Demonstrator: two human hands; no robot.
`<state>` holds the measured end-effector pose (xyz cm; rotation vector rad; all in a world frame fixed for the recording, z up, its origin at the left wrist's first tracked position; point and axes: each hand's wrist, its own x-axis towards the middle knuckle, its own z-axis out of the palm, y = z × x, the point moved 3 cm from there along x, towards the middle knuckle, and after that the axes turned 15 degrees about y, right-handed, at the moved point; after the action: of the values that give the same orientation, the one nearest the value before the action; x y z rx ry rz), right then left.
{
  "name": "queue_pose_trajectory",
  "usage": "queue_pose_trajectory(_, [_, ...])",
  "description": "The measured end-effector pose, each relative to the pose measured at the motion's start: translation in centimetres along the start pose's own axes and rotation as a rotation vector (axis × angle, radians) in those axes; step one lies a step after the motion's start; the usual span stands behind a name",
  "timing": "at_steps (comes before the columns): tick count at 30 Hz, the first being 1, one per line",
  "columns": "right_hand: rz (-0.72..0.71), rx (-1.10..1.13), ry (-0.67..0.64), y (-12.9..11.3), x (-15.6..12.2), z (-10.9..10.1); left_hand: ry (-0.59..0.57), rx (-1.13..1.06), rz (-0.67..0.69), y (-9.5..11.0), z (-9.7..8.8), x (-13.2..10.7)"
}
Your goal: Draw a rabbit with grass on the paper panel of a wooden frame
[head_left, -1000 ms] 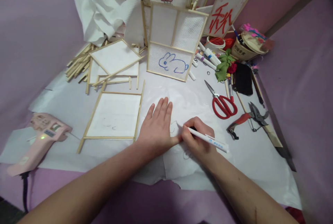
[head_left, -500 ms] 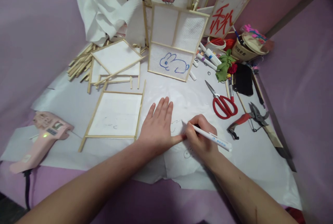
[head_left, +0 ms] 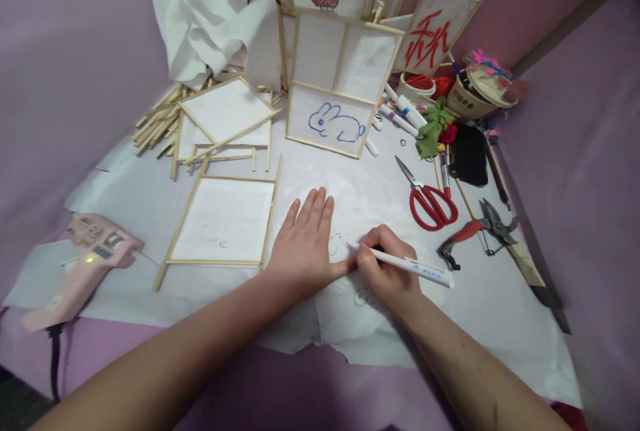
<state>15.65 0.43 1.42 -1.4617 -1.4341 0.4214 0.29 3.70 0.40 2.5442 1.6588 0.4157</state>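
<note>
Head view: the right hand (head_left: 389,265) is curled in a writing grip round a white pen (head_left: 415,264), its tip pointing to about ten o'clock and resting at a thin line drawing (head_left: 339,243). Over the last second that line has grown from a short curve into a zigzag with a second peak, and the tip has gone out to the right and come back a little; the figure, I judge, is partly outlined and open.

At nine o'clock from the pen hand, the left hand (head_left: 303,241) lies flat, fingers extended, gripping nothing, its palm unmoved on the white sheet (head_left: 345,331). Its thumb reaches toward the pen hand; contact is unclear. A smaller sketch (head_left: 361,295) sits at seven o'clock.

Farther out, red-handled scissors (head_left: 434,207) lie at one o'clock and pruning shears (head_left: 473,231) at two. A blue rabbit drawing (head_left: 338,124) on a framed panel stands toward eleven, a wooden frame (head_left: 215,262) lies toward ten, and a pink glue gun (head_left: 85,271) at nine.
</note>
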Motion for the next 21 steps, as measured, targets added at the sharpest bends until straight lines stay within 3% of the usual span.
queue_pose_trajectory(8, [-0.008,-0.041,-0.039,-0.2,0.0,-0.1,0.012,0.005,0.004,-0.1,0.0,-0.1])
queue_pose_trajectory(16, [0.018,-0.089,-0.299,-1.0,1.1,-0.9,0.027,0.011,0.000,0.0,-1.3,-0.6])
queue_pose_trajectory(21, [0.035,-0.052,-0.262,-0.8,0.9,-1.1,-0.016,-0.105,0.186,1.0,-1.9,0.9])
